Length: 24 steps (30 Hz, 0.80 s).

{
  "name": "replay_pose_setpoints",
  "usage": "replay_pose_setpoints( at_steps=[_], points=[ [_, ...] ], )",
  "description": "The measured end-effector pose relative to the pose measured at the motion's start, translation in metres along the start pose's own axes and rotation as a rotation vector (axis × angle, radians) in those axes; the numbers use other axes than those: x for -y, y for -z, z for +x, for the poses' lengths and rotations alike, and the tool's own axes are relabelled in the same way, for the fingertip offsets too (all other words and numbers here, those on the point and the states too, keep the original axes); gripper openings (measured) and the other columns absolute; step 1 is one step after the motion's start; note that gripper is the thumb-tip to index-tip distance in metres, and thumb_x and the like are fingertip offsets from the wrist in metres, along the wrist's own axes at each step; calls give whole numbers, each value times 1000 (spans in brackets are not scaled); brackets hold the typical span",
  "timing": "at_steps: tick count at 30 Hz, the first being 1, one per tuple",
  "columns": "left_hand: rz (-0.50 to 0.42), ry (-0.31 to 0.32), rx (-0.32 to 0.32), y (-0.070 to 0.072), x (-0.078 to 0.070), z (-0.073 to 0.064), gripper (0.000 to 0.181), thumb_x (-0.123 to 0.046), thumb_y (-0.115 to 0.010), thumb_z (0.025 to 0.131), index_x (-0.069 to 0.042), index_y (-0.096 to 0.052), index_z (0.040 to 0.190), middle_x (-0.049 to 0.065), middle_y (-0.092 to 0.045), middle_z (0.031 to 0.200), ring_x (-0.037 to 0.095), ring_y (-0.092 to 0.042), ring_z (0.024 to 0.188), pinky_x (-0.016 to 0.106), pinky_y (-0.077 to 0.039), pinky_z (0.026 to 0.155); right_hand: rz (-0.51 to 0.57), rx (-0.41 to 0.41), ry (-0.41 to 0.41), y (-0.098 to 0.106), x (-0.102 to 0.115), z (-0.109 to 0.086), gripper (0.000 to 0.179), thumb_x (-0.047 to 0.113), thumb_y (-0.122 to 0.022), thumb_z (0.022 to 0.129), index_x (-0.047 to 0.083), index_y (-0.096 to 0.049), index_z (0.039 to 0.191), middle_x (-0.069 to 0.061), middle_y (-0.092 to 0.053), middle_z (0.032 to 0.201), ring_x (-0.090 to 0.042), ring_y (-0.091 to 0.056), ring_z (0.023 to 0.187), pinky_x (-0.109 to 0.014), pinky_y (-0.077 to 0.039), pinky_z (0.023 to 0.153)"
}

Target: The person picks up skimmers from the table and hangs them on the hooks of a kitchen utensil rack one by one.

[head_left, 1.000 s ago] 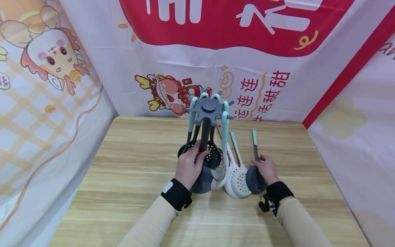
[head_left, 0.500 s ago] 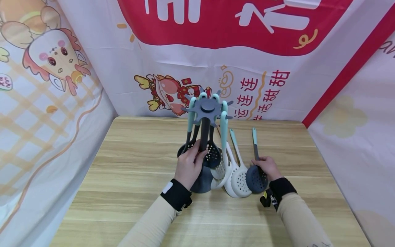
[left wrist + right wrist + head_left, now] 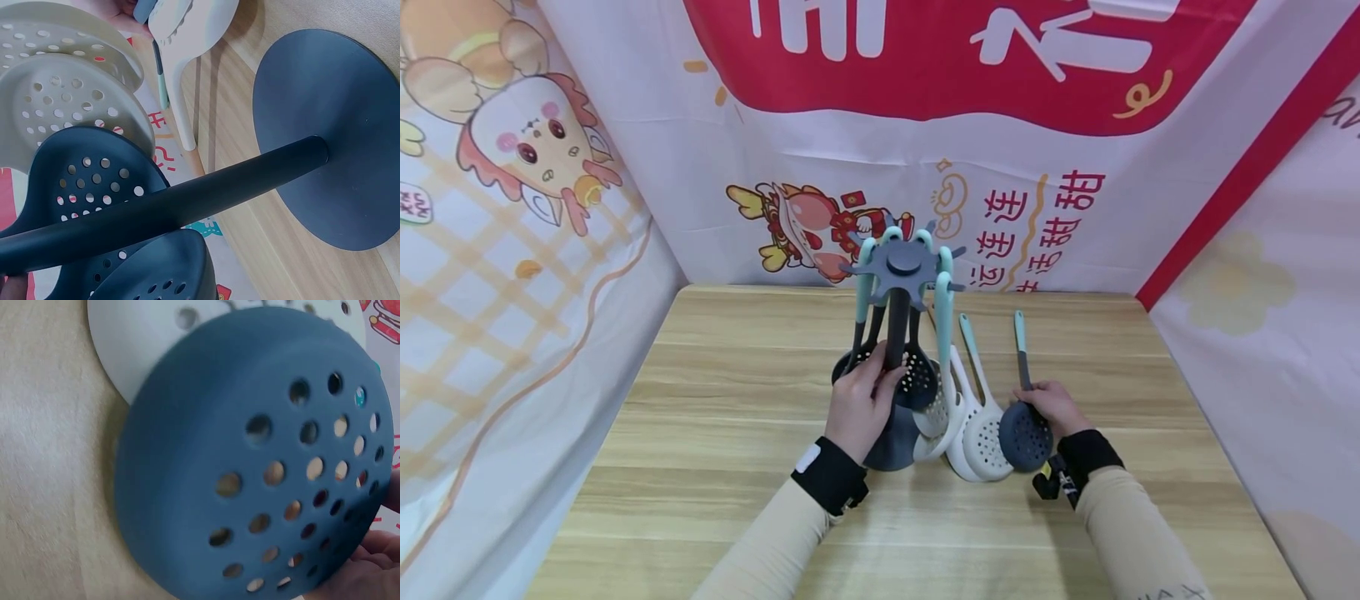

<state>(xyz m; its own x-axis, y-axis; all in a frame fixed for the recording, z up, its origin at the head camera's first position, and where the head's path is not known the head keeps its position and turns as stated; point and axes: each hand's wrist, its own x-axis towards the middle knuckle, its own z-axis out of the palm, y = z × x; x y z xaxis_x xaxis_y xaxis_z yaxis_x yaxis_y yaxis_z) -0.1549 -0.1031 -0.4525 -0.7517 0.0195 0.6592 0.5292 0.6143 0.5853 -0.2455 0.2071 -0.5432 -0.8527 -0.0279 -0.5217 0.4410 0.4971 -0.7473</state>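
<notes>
My left hand (image 3: 859, 408) grips the black pole (image 3: 897, 329) of a dark grey rotating utensil stand with a hooked top (image 3: 904, 265). Several mint-handled utensils hang from its hooks, among them dark skimmers (image 3: 917, 379) and pale ones. The stand's round base (image 3: 331, 137) shows on the wood in the left wrist view. To the right, my right hand (image 3: 1055, 407) pinches a dark blue skimmer (image 3: 1026, 437) low on its handle, near the head. That handle points away, with a mint end. The skimmer's perforated head fills much of the right wrist view, overlapping a white skimmer (image 3: 137, 344).
Left of the dark blue skimmer, white skimmers (image 3: 987, 443) with long handles lie on the wooden table (image 3: 722, 392). Printed cloth (image 3: 1037, 83) hangs behind the table and at both sides.
My right hand has shifted slightly right, and the dark blue skimmer's head has turned to show more of its perforated face. My left hand stays on the pole.
</notes>
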Motion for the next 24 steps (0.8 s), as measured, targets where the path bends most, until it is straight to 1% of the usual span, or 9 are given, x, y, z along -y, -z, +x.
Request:
replay_pose_setpoints(
  at_steps=[3,7,11,14,16,20,24],
  points=[
    [0,4,3,0,0,0,26,-14,-64,97,-1,-63,119,9,-73,91,19,-72,78,32,-60,65,6,-32,14,-4,0,-1,45,21,-51,102,-15,-50,129,-16,-57,108,-28,-51,102,-32,-46,84],
    [-3,11,7,-1,1,0,24,-15,-63,98,-2,-63,119,9,-73,90,19,-72,77,32,-59,64,25,-73,36,-11,2,-2,44,15,-51,101,-17,-50,130,-24,-56,117,-31,-50,104,-32,-44,83],
    [-5,14,8,-1,1,0,25,-14,-63,98,-2,-64,119,9,-73,90,19,-71,76,32,-59,63,50,-109,50,-18,5,-5,44,10,-52,99,-18,-49,132,-32,-52,128,-34,-51,109,-38,-47,88],
    [-3,10,0,-2,1,0,26,-13,-64,97,-1,-63,119,10,-73,91,19,-72,76,31,-60,64,74,-121,53,-19,5,-8,43,10,-51,99,-17,-48,133,-31,-50,132,-34,-49,113,-40,-46,93],
    [-2,6,-7,-2,2,0,27,-12,-66,96,0,-63,120,10,-74,91,20,-72,77,31,-60,65,87,-132,70,-18,5,-11,42,10,-51,99,-16,-49,132,-29,-50,131,-33,-48,112,-37,-45,90],
    [-2,2,-13,-2,3,0,28,-9,-68,94,0,-63,120,11,-74,92,20,-73,79,32,-61,66,111,-184,94,-17,2,-16,41,10,-53,99,-15,-52,131,-24,-54,123,-28,-49,105,-26,-42,78],
    [-6,0,-13,-3,3,0,28,-8,-68,93,-1,-63,120,10,-74,92,20,-73,79,31,-61,67,146,-248,108,-16,-1,-20,43,10,-55,97,-15,-51,132,-26,-57,124,-27,-51,107,-18,-41,74]
  ],
)
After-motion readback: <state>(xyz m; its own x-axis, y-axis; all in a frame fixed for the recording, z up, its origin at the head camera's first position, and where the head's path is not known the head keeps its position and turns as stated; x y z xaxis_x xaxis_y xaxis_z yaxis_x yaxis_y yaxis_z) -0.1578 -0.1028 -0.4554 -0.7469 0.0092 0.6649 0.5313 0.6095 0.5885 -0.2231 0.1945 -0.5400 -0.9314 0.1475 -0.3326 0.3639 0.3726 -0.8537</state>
